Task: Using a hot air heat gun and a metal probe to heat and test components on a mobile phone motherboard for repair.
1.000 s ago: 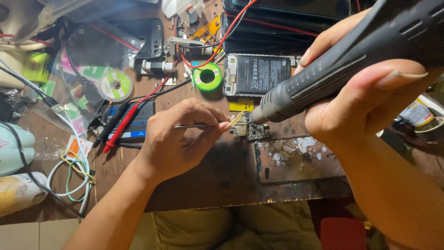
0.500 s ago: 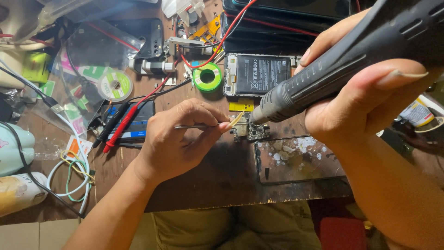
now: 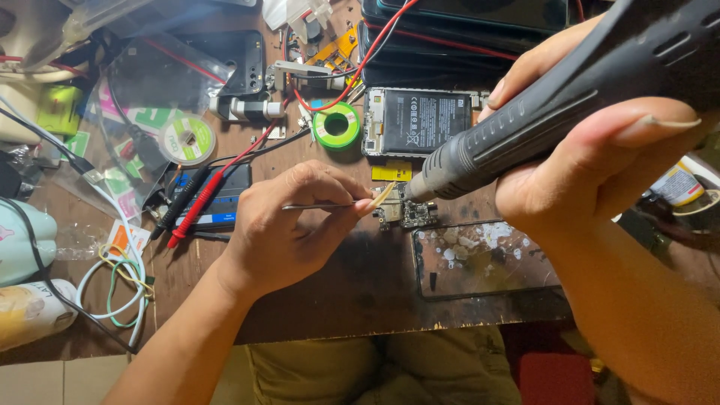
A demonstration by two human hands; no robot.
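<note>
Right at the middle of the counter (image 3: 337, 300) sits the small circuit board (image 3: 409, 214), lying flat just below the opened phone with its battery (image 3: 420, 121) showing. My left hand (image 3: 289, 229) has its fingers (image 3: 352, 206) pinched tight around thin metal tweezers (image 3: 319, 205), whose tip reaches toward the board's left edge, next to a pale strip sticking up there. My right hand (image 3: 592, 161) is clenched around the thick dark handle of a hot-air tool (image 3: 540, 124), held tilted, its nozzle pointing down at the top of the board, very close; I cannot tell whether it touches.

Just right of the board and below it lies a glass panel (image 3: 484, 259) with whitish residue on it. Above the left hand I see a green solder spool (image 3: 336, 125), and further left a flat white reel (image 3: 186, 139). Red and black probes (image 3: 196, 206) lie slanted over a dark device beside my left wrist. Coiled white and green cable (image 3: 112, 289) rests near the counter's left edge.
</note>
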